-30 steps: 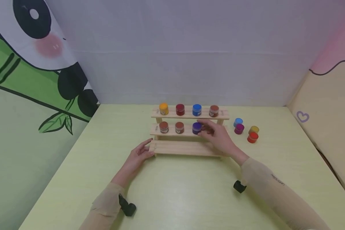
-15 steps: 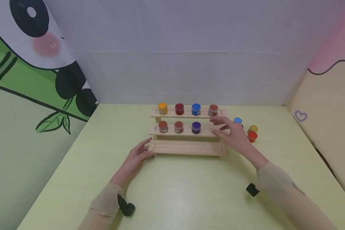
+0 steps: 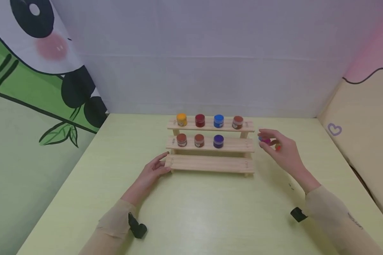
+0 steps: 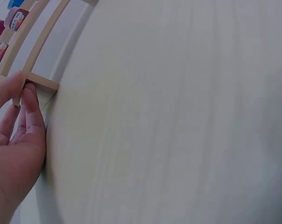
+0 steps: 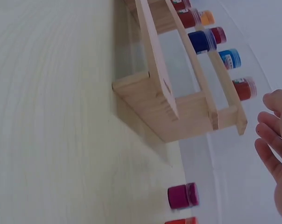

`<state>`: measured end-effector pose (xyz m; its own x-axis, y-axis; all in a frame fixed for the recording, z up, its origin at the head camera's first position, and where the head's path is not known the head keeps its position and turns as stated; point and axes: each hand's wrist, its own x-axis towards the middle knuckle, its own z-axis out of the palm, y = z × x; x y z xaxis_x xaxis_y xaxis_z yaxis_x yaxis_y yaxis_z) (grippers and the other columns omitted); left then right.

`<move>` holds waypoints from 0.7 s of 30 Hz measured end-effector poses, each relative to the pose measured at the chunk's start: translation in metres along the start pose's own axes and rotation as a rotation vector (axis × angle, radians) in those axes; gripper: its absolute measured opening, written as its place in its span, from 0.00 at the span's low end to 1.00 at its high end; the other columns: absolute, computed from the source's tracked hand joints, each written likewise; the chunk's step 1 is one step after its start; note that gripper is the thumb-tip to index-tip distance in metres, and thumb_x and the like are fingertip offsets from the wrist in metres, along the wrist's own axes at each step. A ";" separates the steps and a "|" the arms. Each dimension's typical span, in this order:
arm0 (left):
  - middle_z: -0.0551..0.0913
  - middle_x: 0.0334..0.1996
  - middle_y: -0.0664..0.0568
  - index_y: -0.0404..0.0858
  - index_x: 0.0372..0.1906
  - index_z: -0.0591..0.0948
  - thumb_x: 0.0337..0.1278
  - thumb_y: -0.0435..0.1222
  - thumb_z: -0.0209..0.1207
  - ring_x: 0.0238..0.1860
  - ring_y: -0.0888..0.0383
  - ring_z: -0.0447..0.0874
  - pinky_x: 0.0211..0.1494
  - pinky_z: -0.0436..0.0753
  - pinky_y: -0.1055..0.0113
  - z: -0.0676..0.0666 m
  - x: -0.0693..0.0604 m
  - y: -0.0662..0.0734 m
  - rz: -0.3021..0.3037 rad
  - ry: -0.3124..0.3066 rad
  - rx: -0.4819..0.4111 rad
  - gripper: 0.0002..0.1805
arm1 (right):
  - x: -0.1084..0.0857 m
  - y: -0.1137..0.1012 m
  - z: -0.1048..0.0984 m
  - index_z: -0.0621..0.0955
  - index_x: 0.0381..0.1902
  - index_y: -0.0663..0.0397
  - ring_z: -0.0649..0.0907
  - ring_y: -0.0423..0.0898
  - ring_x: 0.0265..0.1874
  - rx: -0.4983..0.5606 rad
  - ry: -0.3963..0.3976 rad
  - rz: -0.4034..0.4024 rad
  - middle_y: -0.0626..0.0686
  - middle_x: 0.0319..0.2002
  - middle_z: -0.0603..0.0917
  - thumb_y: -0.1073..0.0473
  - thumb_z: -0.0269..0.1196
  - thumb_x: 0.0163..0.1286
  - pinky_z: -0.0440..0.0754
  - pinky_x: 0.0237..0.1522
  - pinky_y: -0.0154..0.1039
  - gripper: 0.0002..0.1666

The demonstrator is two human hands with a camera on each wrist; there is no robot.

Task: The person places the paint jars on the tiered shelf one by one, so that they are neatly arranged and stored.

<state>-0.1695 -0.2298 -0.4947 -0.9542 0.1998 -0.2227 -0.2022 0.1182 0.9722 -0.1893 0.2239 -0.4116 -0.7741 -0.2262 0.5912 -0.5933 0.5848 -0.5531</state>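
Observation:
A three-step wooden rack (image 3: 209,163) stands on the table. My left hand (image 3: 150,177) grips the left end of its lowest step; in the left wrist view, the fingers and thumb of the left hand (image 4: 20,126) pinch that wooden end. My right hand (image 3: 282,152), thumb and fingers apart, is over the loose jars right of the rack and holds nothing that shows. Between its fingers a purple jar (image 3: 266,141) is partly visible; the right wrist view shows this purple jar (image 5: 179,196) untouched, below the right hand (image 5: 278,135).
The top step holds a yellow jar (image 3: 181,119), a dark red jar (image 3: 200,120), a blue jar (image 3: 218,121) and a brown jar (image 3: 237,122). On the middle step are two brownish jars and a dark blue jar (image 3: 218,141). A red jar (image 5: 182,220) lies near the purple one.
My right hand has let go of the dark blue jar on the middle step and moved right, to the loose jars. The left hand stays at the rack's end.

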 end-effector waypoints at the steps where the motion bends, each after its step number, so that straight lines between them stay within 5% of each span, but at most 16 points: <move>1: 0.77 0.58 0.43 0.52 0.76 0.60 0.66 0.38 0.61 0.52 0.62 0.80 0.55 0.77 0.72 0.000 0.000 0.001 -0.004 -0.005 0.005 0.37 | -0.003 0.004 -0.003 0.80 0.59 0.54 0.80 0.26 0.39 -0.005 0.003 0.016 0.56 0.44 0.88 0.70 0.69 0.61 0.78 0.40 0.19 0.28; 10: 0.74 0.57 0.43 0.45 0.76 0.59 0.66 0.34 0.59 0.48 0.63 0.80 0.53 0.79 0.71 -0.010 0.001 0.009 0.021 -0.092 0.071 0.37 | -0.026 0.045 -0.020 0.79 0.59 0.56 0.75 0.18 0.41 -0.111 -0.005 0.123 0.59 0.45 0.87 0.67 0.66 0.65 0.75 0.40 0.17 0.24; 17: 0.74 0.55 0.44 0.46 0.76 0.60 0.66 0.36 0.59 0.48 0.61 0.81 0.53 0.80 0.69 -0.017 0.005 0.012 0.037 -0.160 0.091 0.36 | -0.040 0.072 -0.033 0.78 0.59 0.59 0.81 0.50 0.44 -0.253 -0.079 0.128 0.59 0.48 0.85 0.65 0.68 0.64 0.73 0.39 0.18 0.25; 21: 0.74 0.54 0.47 0.45 0.76 0.59 0.66 0.35 0.59 0.47 0.62 0.81 0.53 0.80 0.70 -0.016 0.008 0.009 0.056 -0.175 0.065 0.36 | -0.045 0.081 -0.037 0.77 0.61 0.59 0.80 0.53 0.45 -0.262 -0.134 0.182 0.60 0.52 0.83 0.64 0.68 0.64 0.73 0.40 0.19 0.27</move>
<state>-0.1823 -0.2429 -0.4864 -0.9097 0.3729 -0.1826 -0.1293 0.1636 0.9780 -0.1945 0.3105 -0.4617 -0.8944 -0.1899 0.4050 -0.3796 0.8010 -0.4629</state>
